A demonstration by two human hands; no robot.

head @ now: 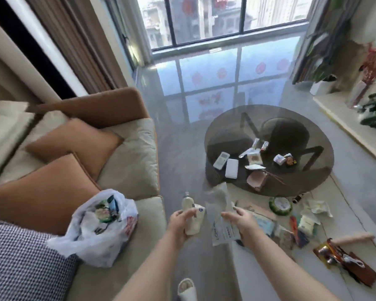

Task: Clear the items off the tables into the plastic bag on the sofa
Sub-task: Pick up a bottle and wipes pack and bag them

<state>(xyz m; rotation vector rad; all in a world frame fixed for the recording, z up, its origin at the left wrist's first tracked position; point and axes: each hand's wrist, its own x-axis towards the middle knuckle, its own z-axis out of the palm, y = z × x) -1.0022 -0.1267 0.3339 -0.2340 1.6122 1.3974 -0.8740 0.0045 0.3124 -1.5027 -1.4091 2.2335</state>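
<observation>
The left hand [181, 220] grips two cream bottles [191, 216]; the right hand [240, 220] pinches one clear packet [223, 216]. Left of them, one plastic bag [100, 227] lies on the sofa [128, 161].

Left hand [181, 220] gripping cream bottle [190, 216], right hand [240, 221] pinching clear packet [221, 216]

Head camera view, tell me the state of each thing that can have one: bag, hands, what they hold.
plastic bag: open, partly filled, on the sofa
left hand: grips a cream bottle
right hand: pinches a clear packet
</observation>
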